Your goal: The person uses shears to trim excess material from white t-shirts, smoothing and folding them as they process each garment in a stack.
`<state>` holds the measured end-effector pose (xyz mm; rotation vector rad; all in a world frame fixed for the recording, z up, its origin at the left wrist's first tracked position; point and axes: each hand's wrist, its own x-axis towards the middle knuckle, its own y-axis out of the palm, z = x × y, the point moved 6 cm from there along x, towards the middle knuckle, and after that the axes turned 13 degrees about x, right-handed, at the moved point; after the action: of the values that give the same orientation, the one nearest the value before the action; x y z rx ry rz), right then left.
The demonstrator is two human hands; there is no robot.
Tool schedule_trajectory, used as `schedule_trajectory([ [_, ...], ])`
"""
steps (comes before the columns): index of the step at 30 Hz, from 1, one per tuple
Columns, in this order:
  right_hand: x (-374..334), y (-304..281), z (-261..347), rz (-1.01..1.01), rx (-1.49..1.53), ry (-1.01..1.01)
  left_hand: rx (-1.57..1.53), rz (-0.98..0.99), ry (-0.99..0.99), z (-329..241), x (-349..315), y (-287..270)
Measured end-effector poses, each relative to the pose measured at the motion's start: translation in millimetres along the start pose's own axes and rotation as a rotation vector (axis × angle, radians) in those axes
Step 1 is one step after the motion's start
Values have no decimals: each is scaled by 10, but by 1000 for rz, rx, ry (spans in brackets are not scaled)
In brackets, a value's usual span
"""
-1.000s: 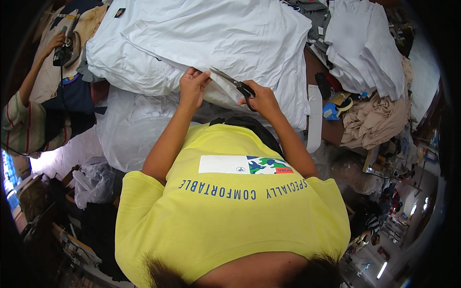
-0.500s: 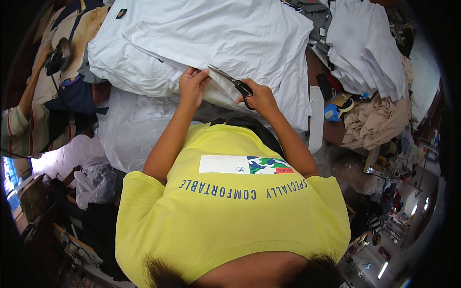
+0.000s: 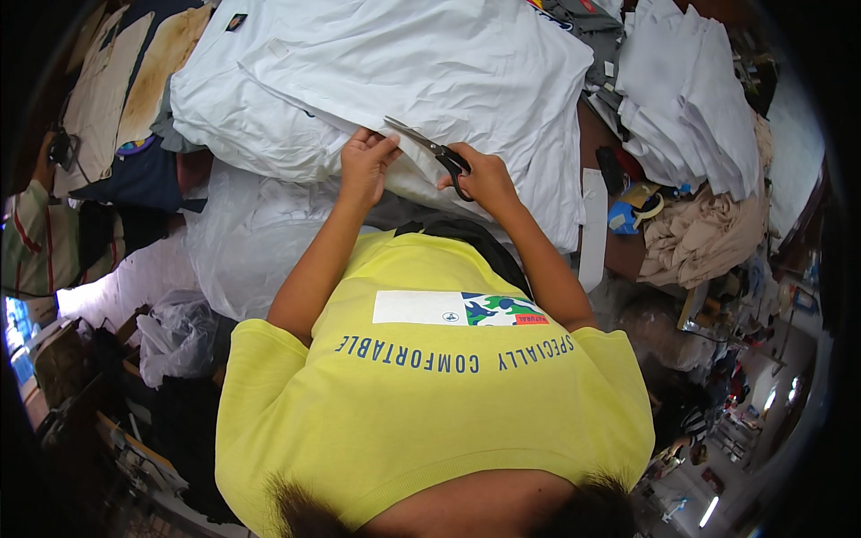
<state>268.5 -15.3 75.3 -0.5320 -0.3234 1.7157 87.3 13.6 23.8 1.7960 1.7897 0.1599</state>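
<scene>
Our left hand point(image 3: 364, 170) pinches the white cloth point(image 3: 430, 72) near its edge, likely to steady it, while our right hand point(image 3: 487, 179) grips the black-handled scissors point(image 3: 440, 152).

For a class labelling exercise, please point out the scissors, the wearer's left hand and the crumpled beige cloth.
Black-handled scissors point(image 3: 438, 151): head view, near the pivot.
Wearer's left hand point(image 3: 364, 170): head view, mid-hand.
Crumpled beige cloth point(image 3: 698, 238): head view, middle of the heap.

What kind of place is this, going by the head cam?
Likely a garment workshop: scissors in the right hand over spread white cloth, a white cloth stack at right, and bunched beige cloth near that stack.
</scene>
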Motion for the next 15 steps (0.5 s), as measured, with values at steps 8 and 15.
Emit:
schedule_trajectory([
  [8,120,53,146,-73,-134,-118,13,2,-2,-7,-30,21],
  [15,82,33,176,46,-49,6,8,44,2,39,-6,-10],
])
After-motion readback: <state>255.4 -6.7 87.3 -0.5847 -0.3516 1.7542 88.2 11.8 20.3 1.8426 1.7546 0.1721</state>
